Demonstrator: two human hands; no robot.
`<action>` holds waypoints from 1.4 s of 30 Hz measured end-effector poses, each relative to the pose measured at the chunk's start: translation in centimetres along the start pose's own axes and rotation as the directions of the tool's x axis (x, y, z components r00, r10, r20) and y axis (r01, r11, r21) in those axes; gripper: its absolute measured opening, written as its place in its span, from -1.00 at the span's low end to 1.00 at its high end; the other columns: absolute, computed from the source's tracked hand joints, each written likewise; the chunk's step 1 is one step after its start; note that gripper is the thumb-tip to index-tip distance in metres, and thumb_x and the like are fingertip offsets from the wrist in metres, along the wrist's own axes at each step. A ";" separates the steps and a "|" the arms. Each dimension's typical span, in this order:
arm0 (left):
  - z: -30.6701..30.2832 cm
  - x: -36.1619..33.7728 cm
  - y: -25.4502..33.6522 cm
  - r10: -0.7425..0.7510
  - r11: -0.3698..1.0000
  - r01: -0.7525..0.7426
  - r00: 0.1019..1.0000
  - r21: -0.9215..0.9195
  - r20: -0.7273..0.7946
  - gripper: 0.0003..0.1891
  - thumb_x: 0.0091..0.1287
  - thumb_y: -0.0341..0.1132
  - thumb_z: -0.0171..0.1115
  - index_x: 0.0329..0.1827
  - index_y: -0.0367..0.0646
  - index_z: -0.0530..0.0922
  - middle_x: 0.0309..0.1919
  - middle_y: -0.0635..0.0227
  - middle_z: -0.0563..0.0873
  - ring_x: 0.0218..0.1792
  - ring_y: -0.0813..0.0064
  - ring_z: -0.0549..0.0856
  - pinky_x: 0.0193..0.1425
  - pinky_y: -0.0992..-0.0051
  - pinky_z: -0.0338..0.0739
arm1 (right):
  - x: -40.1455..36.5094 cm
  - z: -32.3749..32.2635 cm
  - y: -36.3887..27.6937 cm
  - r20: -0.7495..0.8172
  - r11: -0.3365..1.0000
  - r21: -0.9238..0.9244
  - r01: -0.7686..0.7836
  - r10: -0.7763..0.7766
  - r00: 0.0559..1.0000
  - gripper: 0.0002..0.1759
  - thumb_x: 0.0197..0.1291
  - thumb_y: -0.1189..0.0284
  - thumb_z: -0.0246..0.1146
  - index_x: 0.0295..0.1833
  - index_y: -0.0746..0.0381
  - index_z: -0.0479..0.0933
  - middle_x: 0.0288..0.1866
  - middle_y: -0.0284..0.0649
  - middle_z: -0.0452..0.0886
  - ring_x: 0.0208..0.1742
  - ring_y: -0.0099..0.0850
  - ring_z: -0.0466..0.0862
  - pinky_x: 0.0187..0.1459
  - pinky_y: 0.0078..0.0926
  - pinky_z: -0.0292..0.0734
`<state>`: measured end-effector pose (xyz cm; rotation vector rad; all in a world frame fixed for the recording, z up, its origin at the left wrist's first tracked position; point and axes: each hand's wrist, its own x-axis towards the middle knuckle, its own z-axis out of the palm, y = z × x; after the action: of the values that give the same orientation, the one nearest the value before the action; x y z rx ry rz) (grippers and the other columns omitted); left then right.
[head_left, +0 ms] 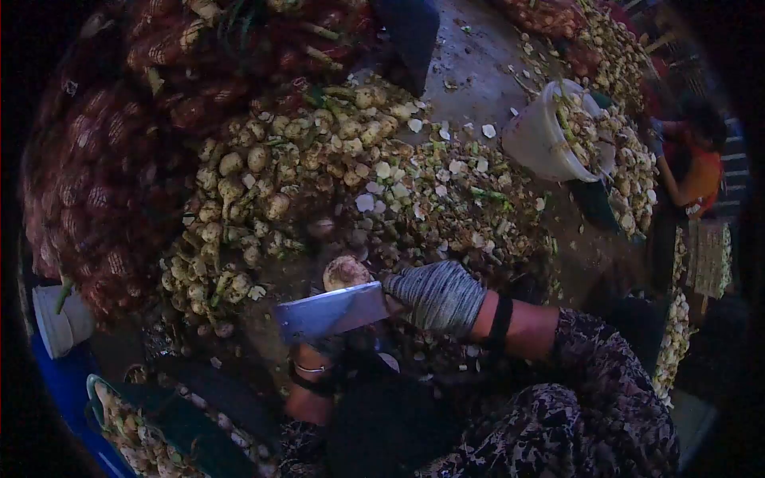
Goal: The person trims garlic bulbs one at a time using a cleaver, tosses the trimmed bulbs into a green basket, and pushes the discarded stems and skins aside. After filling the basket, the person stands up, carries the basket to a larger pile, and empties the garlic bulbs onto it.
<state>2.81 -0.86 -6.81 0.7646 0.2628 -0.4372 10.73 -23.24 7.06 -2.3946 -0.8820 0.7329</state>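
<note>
My right hand, in a grey striped glove, is closed around the handle of a cleaver. Its wide blade lies nearly level in front of me. Just beyond the blade's upper edge shows a pale, round garlic bulb, in line with my left forearm. My left hand is mostly hidden under the blade, with a bracelet at its wrist, and it holds the bulb from below. A heap of garlic bulbs with stems lies beyond, beside scattered trimmings.
Red mesh sacks of bulbs are piled at left. A white bucket lies tipped at upper right, bulbs spilling near it. A white tub and a green-rimmed basket stand at lower left. Another person sits at far right.
</note>
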 end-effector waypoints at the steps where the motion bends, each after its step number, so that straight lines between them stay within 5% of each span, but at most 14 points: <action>1: 0.5 -0.5 0.0 -0.010 1.000 0.009 1.000 0.020 0.005 -0.46 0.21 -0.45 0.36 0.25 -0.16 0.37 0.06 0.27 0.60 0.03 0.42 0.62 0.11 0.44 0.58 | -0.4 -0.5 -0.2 0.065 0.999 0.003 -0.036 0.036 0.997 -0.80 0.11 0.34 0.23 -0.16 0.14 0.52 -0.32 -0.10 0.63 -0.22 -0.07 0.68 -0.24 -0.16 0.57; 12: 5.1 -2.3 2.2 0.023 0.880 -0.022 1.000 0.475 0.004 -0.38 0.15 -0.43 0.41 0.27 -0.12 0.32 0.07 0.30 0.57 0.02 0.44 0.61 0.12 0.40 0.58 | -1.2 1.6 2.6 0.065 0.996 -0.064 -0.057 0.062 0.996 -0.79 0.13 0.37 0.19 -0.12 0.18 0.53 -0.35 -0.09 0.66 -0.27 -0.05 0.69 -0.29 -0.14 0.58; 14: 7.6 -2.3 3.8 0.091 0.755 -0.070 0.996 0.652 0.001 -0.37 0.14 -0.43 0.42 0.27 -0.11 0.30 0.07 0.31 0.56 0.02 0.44 0.61 0.12 0.39 0.58 | -1.0 3.3 6.6 -0.010 0.956 -0.138 -0.258 0.259 0.966 -0.65 0.19 0.36 0.18 0.10 0.14 0.53 -0.24 -0.08 0.69 -0.21 -0.13 0.72 -0.28 -0.14 0.61; 16: 7.2 -2.6 3.9 0.128 0.710 -0.133 0.990 0.691 0.059 -0.34 0.12 -0.38 0.44 0.28 -0.10 0.30 0.08 0.30 0.56 0.03 0.43 0.61 0.16 0.37 0.56 | -1.6 2.2 12.9 0.078 0.756 0.198 -0.623 0.622 0.779 -0.63 0.21 0.34 0.21 0.14 0.13 0.54 -0.19 -0.07 0.70 -0.16 -0.13 0.71 -0.18 -0.19 0.61; 17: 6.7 -2.2 4.0 0.190 0.665 -0.210 0.976 0.716 0.110 -0.31 0.11 -0.33 0.47 0.30 -0.09 0.30 0.08 0.29 0.57 0.04 0.41 0.62 0.19 0.36 0.54 | -0.8 2.7 13.7 0.073 0.778 0.185 -0.600 0.598 0.798 -0.63 0.21 0.34 0.21 0.14 0.13 0.54 -0.19 -0.07 0.70 -0.16 -0.13 0.71 -0.18 -0.19 0.61; 19: 5.0 -1.8 2.9 -0.016 0.949 0.016 1.000 0.315 -0.004 -0.24 0.07 -0.33 0.51 0.33 -0.09 0.28 0.11 0.29 0.56 0.10 0.41 0.60 0.26 0.33 0.49 | -1.9 5.0 13.5 -0.320 0.929 0.271 -0.251 0.333 0.887 -0.71 0.27 0.23 0.25 -0.04 0.20 0.58 -0.31 -0.16 0.69 -0.40 -0.27 0.67 -0.29 -0.26 0.60; 20: 4.0 -0.6 2.0 0.090 0.815 -0.103 0.995 0.571 0.050 -0.26 0.07 -0.33 0.51 0.31 -0.09 0.30 0.12 0.31 0.56 0.10 0.41 0.60 0.27 0.33 0.49 | -0.9 0.1 7.4 -0.199 0.929 0.219 -0.299 0.343 0.918 -0.67 0.26 0.21 0.31 -0.01 0.21 0.59 -0.27 -0.27 0.70 -0.29 -0.43 0.67 -0.22 -0.34 0.61; 21: 3.6 0.7 1.7 0.204 0.594 -0.228 0.970 0.771 0.130 -0.28 0.07 -0.33 0.51 0.30 -0.10 0.33 0.12 0.32 0.56 0.10 0.42 0.60 0.29 0.33 0.48 | -0.4 1.0 6.4 -0.119 0.782 0.558 -0.278 0.406 0.906 -0.62 0.24 0.17 0.34 0.02 0.21 0.58 -0.23 -0.29 0.69 -0.21 -0.46 0.65 -0.16 -0.38 0.60; 22: 9.5 -0.3 4.8 0.152 0.732 -0.144 0.987 0.666 0.046 -0.39 0.28 -0.18 0.34 0.35 -0.12 0.32 0.15 0.29 0.56 0.12 0.31 0.59 0.28 0.26 0.51 | -0.6 2.5 5.2 -0.004 0.515 0.822 -0.241 0.430 0.903 -0.57 0.23 0.14 0.36 0.06 0.21 0.58 -0.19 -0.32 0.69 -0.12 -0.50 0.64 -0.09 -0.41 0.58; 26: 9.2 2.7 5.5 0.278 0.270 -0.566 0.820 0.779 0.499 -0.30 0.11 -0.36 0.47 0.33 -0.14 0.34 0.15 0.28 0.57 0.11 0.39 0.59 0.17 0.38 0.56 | 1.4 2.3 2.3 0.094 0.460 0.862 -0.210 0.261 0.961 -0.48 0.20 0.12 0.39 0.14 0.22 0.54 -0.08 -0.29 0.66 0.01 -0.51 0.59 0.01 -0.43 0.53; 27: 7.1 2.3 4.2 0.285 0.270 -0.564 0.821 0.780 0.495 -0.30 0.11 -0.36 0.47 0.33 -0.14 0.34 0.15 0.28 0.57 0.11 0.39 0.59 0.17 0.38 0.56 | 1.6 2.4 2.1 -0.041 0.465 0.882 -0.074 0.233 0.971 -0.45 0.20 0.12 0.39 0.18 0.22 0.51 -0.04 -0.26 0.65 0.03 -0.50 0.59 0.05 -0.43 0.52; 29: 2.7 0.9 1.7 0.138 -0.230 -0.438 0.869 0.869 0.475 -0.55 0.07 -0.51 0.36 0.09 -0.19 0.56 -0.05 0.34 0.69 -0.05 0.36 0.69 0.10 0.39 0.57 | 1.5 2.5 1.7 -0.172 0.456 0.888 0.062 0.203 0.964 -0.42 0.20 0.12 0.39 0.22 0.23 0.48 -0.01 -0.24 0.64 0.04 -0.48 0.59 0.08 -0.43 0.50; 34: 2.5 1.0 2.0 0.253 0.177 -0.392 0.905 0.903 0.343 -0.57 0.10 -0.51 0.33 0.09 -0.19 0.56 -0.05 0.32 0.69 -0.06 0.36 0.69 0.08 0.40 0.58 | 1.2 2.4 2.1 -0.117 0.954 0.290 -0.071 0.109 0.987 -0.50 0.08 0.26 0.39 0.14 0.13 0.47 -0.05 -0.09 0.65 -0.02 -0.09 0.66 -0.03 -0.25 0.57; 42: 3.2 0.7 1.2 0.253 0.257 -0.371 0.917 0.892 0.309 -0.59 0.15 -0.51 0.29 0.11 -0.19 0.56 -0.06 0.30 0.70 -0.08 0.37 0.70 0.05 0.41 0.60 | -2.1 -0.8 2.2 -0.002 0.995 0.102 0.004 -0.004 1.000 -0.65 0.08 0.30 0.29 -0.01 0.13 0.48 -0.15 -0.08 0.61 -0.18 -0.02 0.65 -0.19 -0.15 0.55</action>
<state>4.24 -2.59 -4.11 1.9528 -0.3324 -0.1953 10.83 -26.34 7.04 -2.3027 -0.8279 0.7565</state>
